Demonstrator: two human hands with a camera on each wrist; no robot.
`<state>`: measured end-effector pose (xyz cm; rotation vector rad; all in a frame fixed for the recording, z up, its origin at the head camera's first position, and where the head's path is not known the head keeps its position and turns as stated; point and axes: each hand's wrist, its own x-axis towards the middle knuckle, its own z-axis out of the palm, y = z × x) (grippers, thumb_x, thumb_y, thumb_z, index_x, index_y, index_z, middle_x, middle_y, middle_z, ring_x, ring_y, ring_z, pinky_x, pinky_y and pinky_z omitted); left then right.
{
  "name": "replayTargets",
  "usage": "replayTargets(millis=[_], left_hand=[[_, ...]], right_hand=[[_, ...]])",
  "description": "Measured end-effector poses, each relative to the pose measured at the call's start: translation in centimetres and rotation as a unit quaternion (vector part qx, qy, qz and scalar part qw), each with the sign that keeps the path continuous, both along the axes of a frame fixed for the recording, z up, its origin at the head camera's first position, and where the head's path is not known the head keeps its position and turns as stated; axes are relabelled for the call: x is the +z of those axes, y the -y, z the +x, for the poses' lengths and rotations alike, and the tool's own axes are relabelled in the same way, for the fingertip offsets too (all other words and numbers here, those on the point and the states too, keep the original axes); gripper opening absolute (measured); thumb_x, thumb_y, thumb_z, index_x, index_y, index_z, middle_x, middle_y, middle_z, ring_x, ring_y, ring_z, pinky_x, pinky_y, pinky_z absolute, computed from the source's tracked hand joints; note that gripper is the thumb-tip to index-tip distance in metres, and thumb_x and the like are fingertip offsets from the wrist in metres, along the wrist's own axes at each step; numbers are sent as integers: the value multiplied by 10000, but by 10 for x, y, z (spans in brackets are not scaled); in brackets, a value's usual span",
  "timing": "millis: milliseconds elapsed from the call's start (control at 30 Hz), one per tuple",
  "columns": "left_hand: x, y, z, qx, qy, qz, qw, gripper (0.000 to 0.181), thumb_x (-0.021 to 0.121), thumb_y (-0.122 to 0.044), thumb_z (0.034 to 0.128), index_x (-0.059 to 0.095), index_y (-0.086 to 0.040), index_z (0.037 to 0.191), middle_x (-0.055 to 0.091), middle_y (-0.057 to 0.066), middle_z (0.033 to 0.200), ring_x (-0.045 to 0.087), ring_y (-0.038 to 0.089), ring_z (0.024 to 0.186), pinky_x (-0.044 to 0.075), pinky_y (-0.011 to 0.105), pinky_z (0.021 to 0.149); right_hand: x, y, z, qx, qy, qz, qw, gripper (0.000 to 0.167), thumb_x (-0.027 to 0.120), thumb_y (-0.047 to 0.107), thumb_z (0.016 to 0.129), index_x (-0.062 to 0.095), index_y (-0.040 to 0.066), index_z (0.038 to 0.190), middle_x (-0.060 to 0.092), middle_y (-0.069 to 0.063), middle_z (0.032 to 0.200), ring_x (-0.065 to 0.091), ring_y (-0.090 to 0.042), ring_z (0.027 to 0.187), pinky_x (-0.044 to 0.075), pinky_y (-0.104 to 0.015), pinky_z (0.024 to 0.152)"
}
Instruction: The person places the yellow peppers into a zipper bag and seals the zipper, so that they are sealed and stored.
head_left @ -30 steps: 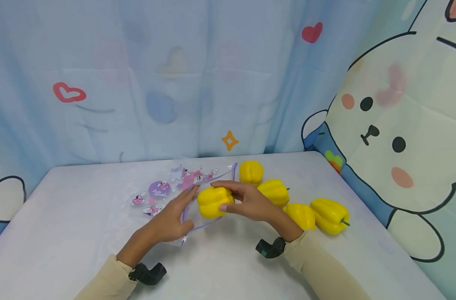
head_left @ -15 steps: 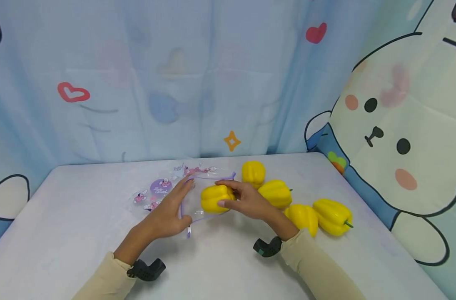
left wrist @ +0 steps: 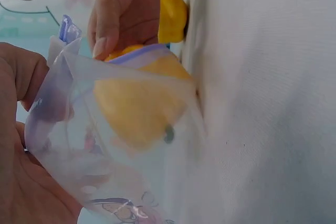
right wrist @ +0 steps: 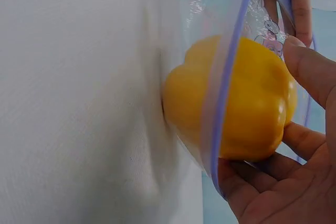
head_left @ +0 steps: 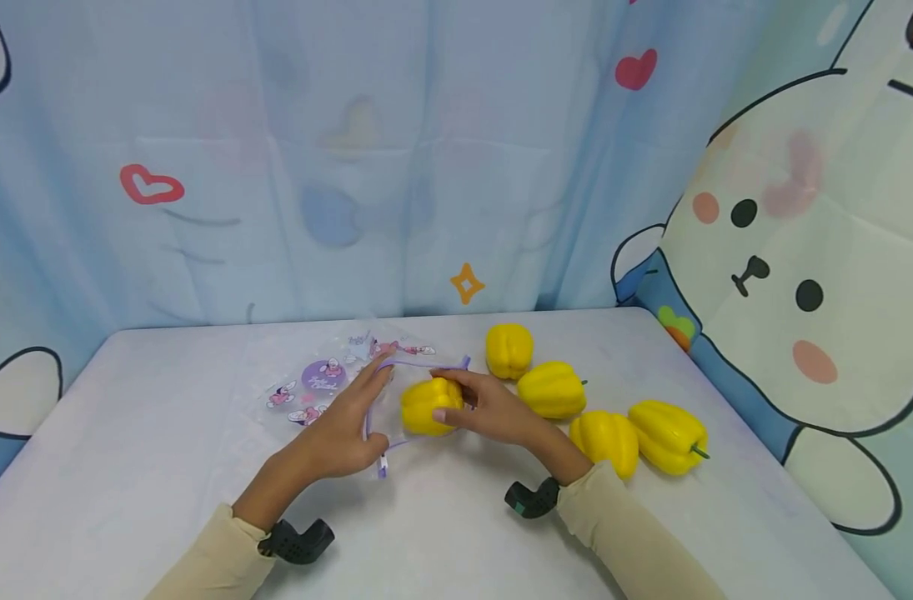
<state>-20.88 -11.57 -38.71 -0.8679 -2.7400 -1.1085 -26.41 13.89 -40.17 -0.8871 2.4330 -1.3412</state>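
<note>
A yellow bell pepper [head_left: 429, 406] is partly inside the mouth of a clear zip bag [head_left: 294, 398] with a purple rim. My right hand [head_left: 494, 407] grips the pepper between thumb and fingers. In the right wrist view the purple rim crosses in front of the pepper [right wrist: 257, 98], with my right hand [right wrist: 294, 177] around its near end. My left hand [head_left: 338, 433] holds the bag's mouth apart, thumb at the near edge and fingers at the far edge. Through the film in the left wrist view, the pepper's [left wrist: 142, 108] green stem shows.
Right of the bag lie several more yellow peppers: one at the back [head_left: 509, 350], one beside it [head_left: 552, 389], and two touching nearer the right [head_left: 604, 440], [head_left: 668, 437]. They rest on a white-covered table [head_left: 156, 433]. A blue patterned curtain [head_left: 276, 167] hangs behind.
The bag's mouth has spread around the pepper, its near edge now lower down. The pepper and my right hand have shifted only slightly, and the grip on the pepper remains.
</note>
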Motion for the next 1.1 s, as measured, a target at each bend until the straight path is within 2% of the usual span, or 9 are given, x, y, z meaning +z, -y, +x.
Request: replayTargets(millis=[167,267,467,700,900,1000,1100], left_hand=[[2,1,0,-21,-65,47,10000,875,653,-78,745,262,-22,1526,107,27,1621,172,250,1457,241,501,1107],[3,2,1,-32,-119,90,9999,881,656,-73,741,260,-23,1527,106,26,1621,173,252,1457,244,511,1102],[7,2,4,-66,-216,67,9997,890,642,-94,732,249,-7,1526,103,52,1622,173,273,1457,249,527,1097],[19,6,6,-130,-623,252,9977,876,619,-37,716,264,4,1516,114,8,1622,182,211,1456,248,478,1115],[28,7,9,-217,-599,332,9974,875,591,-5,719,238,20,1519,78,-11,1624,180,194,1454,256,447,1115],[33,7,12,-260,-679,505,9961,886,584,17,712,229,14,1523,78,-6,1623,230,202,1435,298,440,1096],[34,6,14,-288,-677,689,9949,901,586,45,707,217,7,1528,87,0,1622,302,208,1388,361,421,1062]], right_hand=[[0,-1,-1,160,-154,-50,9997,633,696,229,900,439,26,1442,434,-70,1483,425,-255,1339,350,-389,1077],[1,-1,0,202,-211,-82,9995,609,690,185,904,445,6,1431,437,-97,1479,415,-305,1342,344,-417,1078],[6,-1,3,231,-291,-67,9993,572,663,141,919,444,-26,1421,442,-131,1470,421,-324,1334,349,-429,1074],[24,-2,14,126,-507,-96,9986,555,659,156,924,462,6,1421,454,-104,1464,433,-279,1327,344,-393,1081],[40,-4,24,-110,-834,-190,9963,576,637,190,943,427,21,1452,441,-124,1471,414,-272,1347,352,-392,1073],[48,-6,29,-237,-953,-210,9949,576,628,203,949,423,29,1459,428,-107,1483,393,-239,1363,357,-370,1066],[52,-8,31,-134,-1001,-300,9944,541,614,177,955,444,12,1442,449,-98,1469,414,-231,1349,371,-358,1054]])
